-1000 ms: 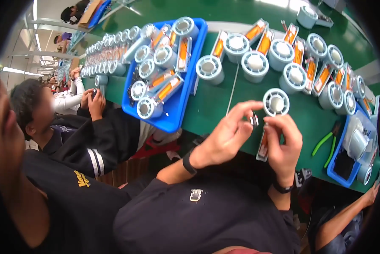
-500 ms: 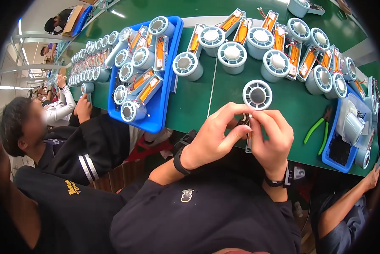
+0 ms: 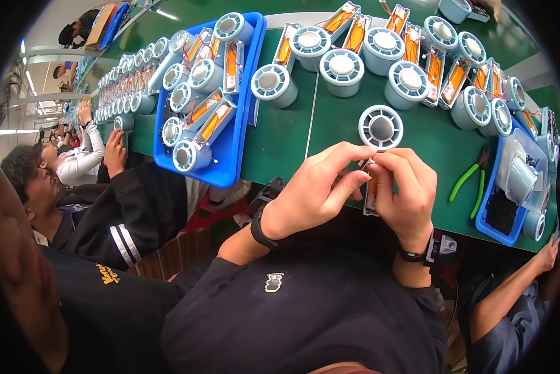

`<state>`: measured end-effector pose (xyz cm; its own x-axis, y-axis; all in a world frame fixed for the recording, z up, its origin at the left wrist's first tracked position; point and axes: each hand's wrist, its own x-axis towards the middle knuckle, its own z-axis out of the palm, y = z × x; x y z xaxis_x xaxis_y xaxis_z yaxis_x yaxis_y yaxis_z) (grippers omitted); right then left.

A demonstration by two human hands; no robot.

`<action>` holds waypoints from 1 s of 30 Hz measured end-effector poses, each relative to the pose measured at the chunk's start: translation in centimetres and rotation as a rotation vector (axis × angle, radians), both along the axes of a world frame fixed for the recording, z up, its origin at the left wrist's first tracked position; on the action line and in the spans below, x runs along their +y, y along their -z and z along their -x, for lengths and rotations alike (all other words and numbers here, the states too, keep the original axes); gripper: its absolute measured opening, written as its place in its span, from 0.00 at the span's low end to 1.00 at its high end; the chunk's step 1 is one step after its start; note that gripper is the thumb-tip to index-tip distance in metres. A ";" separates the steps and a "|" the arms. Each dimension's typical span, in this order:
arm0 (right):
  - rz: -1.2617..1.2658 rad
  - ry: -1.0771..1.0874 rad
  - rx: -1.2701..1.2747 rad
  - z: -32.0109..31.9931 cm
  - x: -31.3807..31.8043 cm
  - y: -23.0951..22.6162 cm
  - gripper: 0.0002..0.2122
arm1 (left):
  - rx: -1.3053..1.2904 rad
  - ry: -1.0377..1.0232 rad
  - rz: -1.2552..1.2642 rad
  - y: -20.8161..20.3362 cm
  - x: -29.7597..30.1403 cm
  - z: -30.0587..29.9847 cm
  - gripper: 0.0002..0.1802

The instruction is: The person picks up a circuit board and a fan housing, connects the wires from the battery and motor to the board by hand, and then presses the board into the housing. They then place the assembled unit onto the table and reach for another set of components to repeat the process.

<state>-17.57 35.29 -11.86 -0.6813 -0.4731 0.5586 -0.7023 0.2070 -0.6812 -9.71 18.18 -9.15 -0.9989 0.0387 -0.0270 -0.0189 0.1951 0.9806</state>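
Directly in front of me stands a light blue handheld fan [image 3: 380,128], its round grille and grey centre facing up. Its open handle, with an orange battery [image 3: 371,192] inside, runs toward me beneath my fingers. My left hand [image 3: 320,193] is closed in a pinch over the handle's upper end, thumb and forefinger together. Beside it, my right hand [image 3: 408,190] is pinched too, its fingertips meeting the left ones just below the fan head. A small piece shows between the fingertips; what it is, I cannot make out.
Several similar fans [image 3: 342,70] crowd the far side of the green table [image 3: 286,146]. A blue tray [image 3: 233,168] of fans is at left. On the right lie green-handled cutters [image 3: 470,182] beside a blue bin [image 3: 511,234] with small black parts. People sit on both sides.
My fingertips have shifted slightly at the handle's top, and more of the orange battery shows between my hands. A dark piece seen earlier at the left fingers is now mostly hidden.
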 end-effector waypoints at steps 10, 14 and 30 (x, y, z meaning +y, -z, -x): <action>-0.121 0.028 0.110 -0.4 0.0 -0.4 0.08 | -0.021 0.003 0.020 0.1 0.0 0.0 0.17; -0.076 -0.035 0.066 0.5 0.4 -0.3 0.09 | -0.114 0.079 -0.038 -0.4 -0.9 0.4 0.17; -0.050 -0.060 -0.083 1.0 1.8 -0.7 0.12 | -0.017 0.118 0.051 -0.3 -1.1 0.5 0.15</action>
